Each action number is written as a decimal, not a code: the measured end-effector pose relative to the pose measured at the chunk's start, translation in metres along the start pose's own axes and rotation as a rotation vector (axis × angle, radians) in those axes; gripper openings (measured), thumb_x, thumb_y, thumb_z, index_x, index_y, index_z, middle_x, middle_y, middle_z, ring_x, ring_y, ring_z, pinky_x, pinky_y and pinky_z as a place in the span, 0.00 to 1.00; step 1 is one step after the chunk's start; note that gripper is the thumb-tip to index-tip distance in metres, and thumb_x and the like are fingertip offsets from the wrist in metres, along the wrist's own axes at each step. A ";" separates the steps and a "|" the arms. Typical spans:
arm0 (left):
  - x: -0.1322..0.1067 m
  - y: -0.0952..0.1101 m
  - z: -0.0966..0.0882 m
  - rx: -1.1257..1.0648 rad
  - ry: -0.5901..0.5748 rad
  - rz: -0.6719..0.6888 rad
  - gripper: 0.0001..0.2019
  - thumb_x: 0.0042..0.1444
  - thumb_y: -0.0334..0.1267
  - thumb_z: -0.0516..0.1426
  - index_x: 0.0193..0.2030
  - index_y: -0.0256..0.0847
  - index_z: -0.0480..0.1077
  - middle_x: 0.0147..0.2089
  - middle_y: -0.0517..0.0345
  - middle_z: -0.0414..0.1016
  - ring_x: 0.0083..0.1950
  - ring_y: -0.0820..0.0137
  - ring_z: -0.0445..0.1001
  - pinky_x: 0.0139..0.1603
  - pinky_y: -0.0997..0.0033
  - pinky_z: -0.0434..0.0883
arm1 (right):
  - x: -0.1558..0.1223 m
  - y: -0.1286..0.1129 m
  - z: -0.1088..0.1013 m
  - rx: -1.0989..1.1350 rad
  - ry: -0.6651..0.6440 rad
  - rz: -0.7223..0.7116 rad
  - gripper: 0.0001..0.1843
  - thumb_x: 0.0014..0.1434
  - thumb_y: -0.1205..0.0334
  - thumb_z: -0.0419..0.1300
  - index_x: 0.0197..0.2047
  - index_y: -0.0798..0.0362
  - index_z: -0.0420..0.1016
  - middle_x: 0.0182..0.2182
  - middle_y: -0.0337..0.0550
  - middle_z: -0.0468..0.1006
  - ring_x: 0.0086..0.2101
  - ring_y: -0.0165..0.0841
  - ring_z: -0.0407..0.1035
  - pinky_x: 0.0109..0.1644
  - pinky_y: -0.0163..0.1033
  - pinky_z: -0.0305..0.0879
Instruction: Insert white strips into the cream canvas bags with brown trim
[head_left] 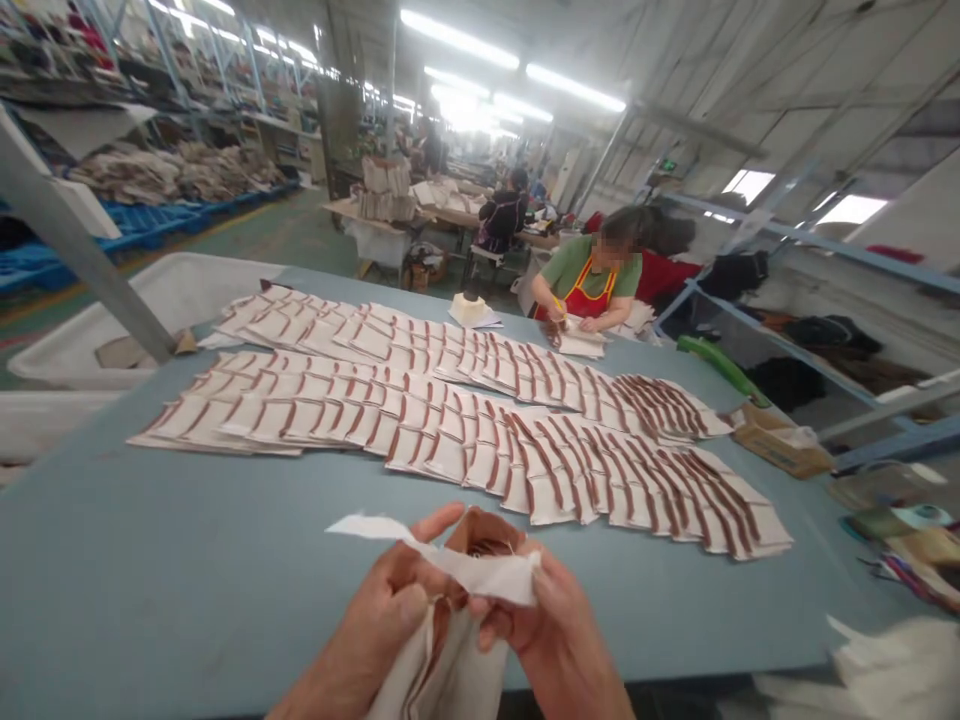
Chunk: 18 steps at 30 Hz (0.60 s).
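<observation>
Close in front of me, near the table's front edge, both hands grip a cream fabric piece with brown lining (450,665). My left hand (401,590) pinches it from the left, its thumb bent over the cloth and a finger stretched along the top. On the other side, the thumb and fingers of my right hand (551,605) are closed on the edge. A white strip (480,575) runs across between the hands, with its pointed free end sticking out to the left. Behind the strip the brown lining shows in an opening, with some loose threads.
Two long rows of overlapping cream pieces with brown edging (450,420) lie across the blue-grey table (187,560). A person in a red apron (592,285) works at the far side. To the right are a cardboard box (780,440) and a green curved object (720,368); white bins (187,285) stand left.
</observation>
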<state>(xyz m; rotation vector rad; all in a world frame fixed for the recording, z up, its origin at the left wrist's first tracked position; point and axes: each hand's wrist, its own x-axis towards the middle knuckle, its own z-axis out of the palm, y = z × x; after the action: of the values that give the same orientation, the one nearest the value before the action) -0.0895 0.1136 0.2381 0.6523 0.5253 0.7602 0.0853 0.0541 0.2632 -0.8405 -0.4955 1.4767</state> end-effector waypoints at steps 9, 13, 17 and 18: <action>-0.009 0.037 0.008 0.496 0.108 0.143 0.28 0.57 0.66 0.69 0.36 0.38 0.83 0.28 0.58 0.74 0.29 0.69 0.65 0.30 0.71 0.65 | -0.025 0.049 -0.034 -0.010 0.193 0.036 0.28 0.55 0.36 0.82 0.37 0.50 0.79 0.36 0.48 0.87 0.34 0.38 0.81 0.32 0.37 0.77; -0.017 0.051 0.014 0.643 0.112 0.209 0.17 0.62 0.52 0.67 0.33 0.39 0.83 0.28 0.58 0.75 0.30 0.68 0.67 0.33 0.72 0.64 | -0.031 0.051 -0.049 -0.441 0.303 -0.034 0.30 0.64 0.28 0.71 0.41 0.50 0.85 0.37 0.49 0.86 0.39 0.43 0.80 0.41 0.44 0.79; -0.024 0.056 0.018 0.832 0.069 0.233 0.17 0.65 0.48 0.60 0.34 0.39 0.84 0.28 0.57 0.77 0.32 0.66 0.70 0.35 0.71 0.66 | -0.029 0.030 -0.046 -0.875 0.360 -0.315 0.21 0.71 0.42 0.69 0.59 0.43 0.87 0.54 0.51 0.87 0.52 0.49 0.79 0.56 0.49 0.77; -0.026 0.056 0.019 0.853 0.062 0.221 0.18 0.65 0.49 0.59 0.35 0.39 0.84 0.29 0.57 0.77 0.32 0.65 0.70 0.35 0.71 0.66 | -0.026 0.022 -0.039 -0.906 0.312 -0.399 0.19 0.70 0.47 0.70 0.60 0.42 0.86 0.56 0.51 0.87 0.53 0.49 0.79 0.57 0.50 0.77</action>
<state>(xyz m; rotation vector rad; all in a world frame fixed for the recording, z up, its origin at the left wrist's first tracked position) -0.1183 0.1180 0.2956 1.4985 0.8514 0.7505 0.0986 0.0188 0.2275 -1.5373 -1.0509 0.6908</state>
